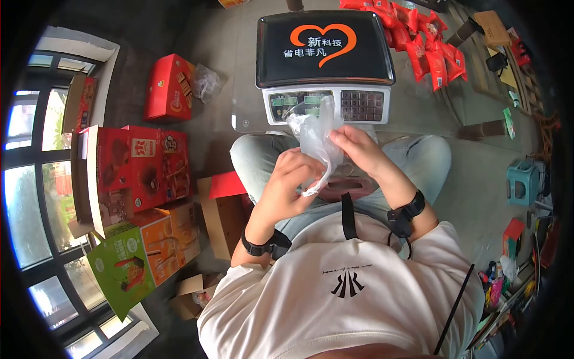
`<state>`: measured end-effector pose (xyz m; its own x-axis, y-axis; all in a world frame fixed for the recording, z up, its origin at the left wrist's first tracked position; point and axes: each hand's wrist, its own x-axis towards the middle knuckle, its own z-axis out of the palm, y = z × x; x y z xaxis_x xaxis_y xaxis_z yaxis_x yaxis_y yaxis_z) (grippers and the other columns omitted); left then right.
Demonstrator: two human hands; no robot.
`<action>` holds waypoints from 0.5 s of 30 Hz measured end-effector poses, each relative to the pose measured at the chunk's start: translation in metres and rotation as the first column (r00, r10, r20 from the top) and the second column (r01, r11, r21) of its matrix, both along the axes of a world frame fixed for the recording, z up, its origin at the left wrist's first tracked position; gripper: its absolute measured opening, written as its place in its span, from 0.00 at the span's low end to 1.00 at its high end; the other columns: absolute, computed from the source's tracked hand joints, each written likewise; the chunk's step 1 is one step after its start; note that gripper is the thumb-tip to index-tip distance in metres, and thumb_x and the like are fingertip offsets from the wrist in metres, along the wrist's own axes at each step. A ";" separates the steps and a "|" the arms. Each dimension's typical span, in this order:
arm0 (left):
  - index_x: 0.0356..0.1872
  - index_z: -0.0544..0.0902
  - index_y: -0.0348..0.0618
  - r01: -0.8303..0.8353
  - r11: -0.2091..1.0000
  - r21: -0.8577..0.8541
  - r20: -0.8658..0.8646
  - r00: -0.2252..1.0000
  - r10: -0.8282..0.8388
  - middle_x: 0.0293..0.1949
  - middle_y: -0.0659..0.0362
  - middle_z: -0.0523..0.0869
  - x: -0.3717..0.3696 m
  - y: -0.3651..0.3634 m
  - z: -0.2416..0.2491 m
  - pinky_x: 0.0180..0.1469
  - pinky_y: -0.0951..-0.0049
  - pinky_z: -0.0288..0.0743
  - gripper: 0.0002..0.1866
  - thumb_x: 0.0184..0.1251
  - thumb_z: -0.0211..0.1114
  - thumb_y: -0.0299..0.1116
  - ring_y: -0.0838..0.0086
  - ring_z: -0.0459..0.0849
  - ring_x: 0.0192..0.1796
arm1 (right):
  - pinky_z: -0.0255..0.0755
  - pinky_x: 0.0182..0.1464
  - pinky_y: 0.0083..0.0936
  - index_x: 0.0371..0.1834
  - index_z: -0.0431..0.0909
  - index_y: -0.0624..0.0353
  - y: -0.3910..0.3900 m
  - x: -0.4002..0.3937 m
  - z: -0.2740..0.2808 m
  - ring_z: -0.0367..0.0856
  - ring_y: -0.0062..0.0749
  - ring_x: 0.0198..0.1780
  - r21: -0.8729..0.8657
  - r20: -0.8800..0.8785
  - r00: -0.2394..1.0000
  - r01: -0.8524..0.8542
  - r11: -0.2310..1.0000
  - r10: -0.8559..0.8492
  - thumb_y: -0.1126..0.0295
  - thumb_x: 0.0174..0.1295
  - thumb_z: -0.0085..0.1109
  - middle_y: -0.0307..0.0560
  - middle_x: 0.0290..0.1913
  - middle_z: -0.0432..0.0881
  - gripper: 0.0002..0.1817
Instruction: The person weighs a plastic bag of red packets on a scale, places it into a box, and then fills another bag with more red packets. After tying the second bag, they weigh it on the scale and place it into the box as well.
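Observation:
A translucent plastic bag (320,139) hangs between my hands, above my lap and in front of a digital scale (327,102). My left hand (294,178) has its fingers curled on the bag's lower left part. Pinched at the bag's right side, my right hand (357,146) holds it near the scale's keypad (362,106). The bag looks thin and crumpled, and I see nothing inside it. Its upper end overlaps the scale's display. A black weighing pan (326,72) with an orange heart printed on it tops the scale.
Several red packets (427,45) lie at the table's far right. A red box (169,88) and a crumpled clear bag (206,82) are to the left. Printed cartons (146,170) stand by the window, an open cardboard box (218,209) beside my leg. A blue stool (521,182) is at the right.

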<state>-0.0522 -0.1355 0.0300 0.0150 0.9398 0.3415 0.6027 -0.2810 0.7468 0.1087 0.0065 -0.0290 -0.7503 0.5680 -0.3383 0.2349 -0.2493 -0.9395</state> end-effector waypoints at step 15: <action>0.35 0.79 0.37 0.117 0.956 -0.270 0.381 0.925 -0.005 0.26 0.56 0.82 0.005 -0.005 -0.007 0.36 0.69 0.73 0.06 0.68 0.60 0.30 0.65 0.81 0.31 | 0.67 0.57 0.26 0.51 0.75 0.61 -0.004 0.013 0.007 0.74 0.25 0.53 0.249 -0.195 0.917 -0.296 0.922 0.347 0.67 0.62 0.64 0.40 0.50 0.77 0.17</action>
<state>-0.0475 -0.1408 0.0232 -0.0004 0.9986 0.0538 0.2535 -0.0520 0.9659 0.1217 0.0022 -0.0221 -0.9464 0.3212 -0.0329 0.0389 0.0121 -0.9992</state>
